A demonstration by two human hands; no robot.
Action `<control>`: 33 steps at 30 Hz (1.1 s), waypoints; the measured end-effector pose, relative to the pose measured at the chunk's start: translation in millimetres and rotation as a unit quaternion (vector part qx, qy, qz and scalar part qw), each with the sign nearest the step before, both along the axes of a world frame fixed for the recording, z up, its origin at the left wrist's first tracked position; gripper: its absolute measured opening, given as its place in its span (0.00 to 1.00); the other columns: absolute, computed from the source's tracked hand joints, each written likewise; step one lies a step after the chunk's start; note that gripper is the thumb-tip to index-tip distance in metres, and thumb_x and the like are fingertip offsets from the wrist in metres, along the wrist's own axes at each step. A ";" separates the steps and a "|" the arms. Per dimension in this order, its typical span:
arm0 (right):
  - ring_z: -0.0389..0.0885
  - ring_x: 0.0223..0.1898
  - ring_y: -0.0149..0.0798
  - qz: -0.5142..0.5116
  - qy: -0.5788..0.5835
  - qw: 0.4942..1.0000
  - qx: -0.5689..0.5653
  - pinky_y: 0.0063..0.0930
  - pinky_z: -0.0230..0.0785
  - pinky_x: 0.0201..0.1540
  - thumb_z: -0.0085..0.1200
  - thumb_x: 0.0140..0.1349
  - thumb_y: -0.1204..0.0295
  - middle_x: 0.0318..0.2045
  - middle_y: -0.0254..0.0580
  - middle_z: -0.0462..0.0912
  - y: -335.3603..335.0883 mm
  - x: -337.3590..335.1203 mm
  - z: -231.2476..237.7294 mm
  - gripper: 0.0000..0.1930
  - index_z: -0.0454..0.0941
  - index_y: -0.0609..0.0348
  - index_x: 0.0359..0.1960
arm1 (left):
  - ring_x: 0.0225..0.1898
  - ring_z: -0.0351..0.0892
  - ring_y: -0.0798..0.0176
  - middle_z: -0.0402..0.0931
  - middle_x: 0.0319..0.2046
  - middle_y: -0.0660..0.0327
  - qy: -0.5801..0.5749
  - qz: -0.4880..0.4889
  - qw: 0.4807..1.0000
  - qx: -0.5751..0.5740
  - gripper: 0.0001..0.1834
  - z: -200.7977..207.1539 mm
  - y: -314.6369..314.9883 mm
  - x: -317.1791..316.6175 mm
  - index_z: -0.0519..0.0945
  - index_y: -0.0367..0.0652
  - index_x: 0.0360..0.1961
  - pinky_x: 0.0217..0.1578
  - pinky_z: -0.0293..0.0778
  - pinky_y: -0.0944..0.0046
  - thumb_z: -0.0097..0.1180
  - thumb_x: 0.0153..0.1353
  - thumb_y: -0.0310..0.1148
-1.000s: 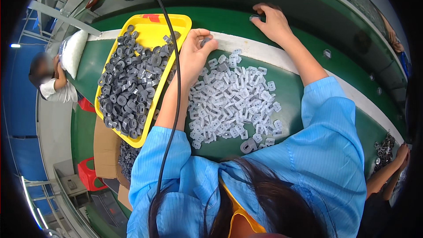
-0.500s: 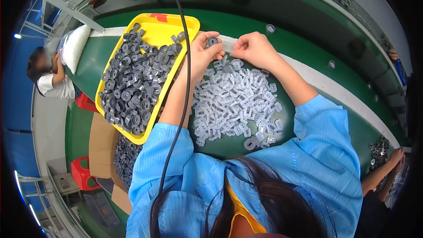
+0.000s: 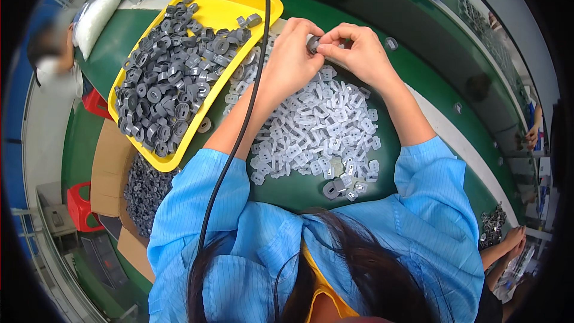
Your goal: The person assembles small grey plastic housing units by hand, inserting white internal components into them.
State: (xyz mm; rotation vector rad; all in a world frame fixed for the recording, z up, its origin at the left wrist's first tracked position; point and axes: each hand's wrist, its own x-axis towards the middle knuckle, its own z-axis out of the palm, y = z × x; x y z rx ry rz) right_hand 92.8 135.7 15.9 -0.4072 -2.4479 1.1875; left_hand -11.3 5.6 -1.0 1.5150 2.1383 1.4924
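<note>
Between my two hands is a small dark grey round plastic part (image 3: 313, 43). My left hand (image 3: 294, 54) holds it from the left, fingers curled round it. My right hand (image 3: 356, 51) is closed in a pinch against the same part from the right; whether it also holds a smaller piece I cannot make out. Below the hands spreads a heap of translucent white plastic clips (image 3: 317, 125) on the green table. To the left, a yellow tray (image 3: 216, 93) carries many loose dark grey round parts (image 3: 173, 78). One grey part (image 3: 330, 189) lies at the heap's near edge.
A black cable (image 3: 239, 137) hangs across the view in front of my left forearm. An open cardboard box (image 3: 110, 173) of small grey parts stands at lower left, near a red stool (image 3: 81, 206). Co-workers' hands (image 3: 514, 240) show at the right; another person sits far left.
My hands have come together, with the right fingers now on the grey part in the left hand. The whole view has shifted, the tray appearing farther up and left.
</note>
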 end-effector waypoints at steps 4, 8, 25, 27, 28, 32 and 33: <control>0.80 0.31 0.32 -0.071 0.097 0.992 0.023 0.24 0.72 0.37 0.62 0.51 0.71 0.32 0.40 0.83 -6.2 1.6 -6.9 0.12 0.80 0.62 0.37 | 0.31 0.76 0.58 0.64 0.48 0.51 0.043 -0.003 0.998 0.040 0.17 -1.2 4.7 6.5 0.73 0.36 0.42 0.33 0.75 0.64 0.57 0.48 0.20; 0.81 0.32 0.29 0.045 0.043 0.952 -0.299 0.20 0.73 0.38 0.58 0.56 0.75 0.33 0.40 0.82 3.8 6.2 -6.9 0.09 0.78 0.67 0.37 | 0.26 0.75 0.64 0.62 0.50 0.52 0.089 -0.024 0.994 0.056 0.19 -2.4 2.8 13.4 0.73 0.39 0.44 0.30 0.74 0.67 0.59 0.50 0.20; 0.78 0.27 0.27 0.074 0.022 0.933 -0.353 0.18 0.73 0.35 0.58 0.55 0.75 0.28 0.37 0.80 16.8 10.6 -5.7 0.07 0.78 0.63 0.34 | 0.32 0.74 0.65 0.74 0.35 0.60 0.123 -0.106 0.982 0.099 0.17 5.2 4.1 1.0 0.79 0.36 0.40 0.35 0.73 0.69 0.63 0.46 0.19; 0.78 0.27 0.27 0.064 0.074 0.944 -0.315 0.19 0.72 0.35 0.58 0.56 0.73 0.28 0.37 0.80 14.3 5.9 -9.3 0.07 0.78 0.63 0.33 | 0.32 0.75 0.65 0.74 0.36 0.59 0.139 -0.081 0.983 0.091 0.18 5.1 2.4 7.1 0.78 0.37 0.42 0.35 0.73 0.69 0.63 0.46 0.19; 0.78 0.28 0.27 0.079 0.077 0.947 -0.301 0.20 0.72 0.35 0.59 0.56 0.71 0.28 0.37 0.80 19.3 7.2 -10.8 0.07 0.79 0.63 0.33 | 0.32 0.75 0.64 0.74 0.36 0.59 0.133 -0.074 0.983 0.098 0.19 6.8 3.8 9.1 0.77 0.38 0.42 0.36 0.73 0.69 0.63 0.47 0.19; 0.77 0.32 0.29 0.002 0.054 0.954 -0.294 0.23 0.70 0.39 0.59 0.56 0.70 0.30 0.36 0.81 40.7 2.5 -21.3 0.09 0.79 0.62 0.34 | 0.36 0.75 0.59 0.75 0.38 0.59 0.141 -0.061 0.988 0.014 0.18 15.0 -8.0 -5.2 0.77 0.40 0.42 0.41 0.72 0.64 0.64 0.49 0.29; 0.78 0.34 0.31 -0.058 0.053 0.965 -0.250 0.25 0.70 0.41 0.60 0.56 0.68 0.32 0.36 0.82 54.5 2.0 -32.8 0.10 0.80 0.60 0.36 | 0.37 0.75 0.59 0.75 0.38 0.59 0.171 -0.067 0.982 -0.050 0.18 14.8 -11.5 -12.6 0.77 0.40 0.42 0.42 0.72 0.63 0.65 0.50 0.33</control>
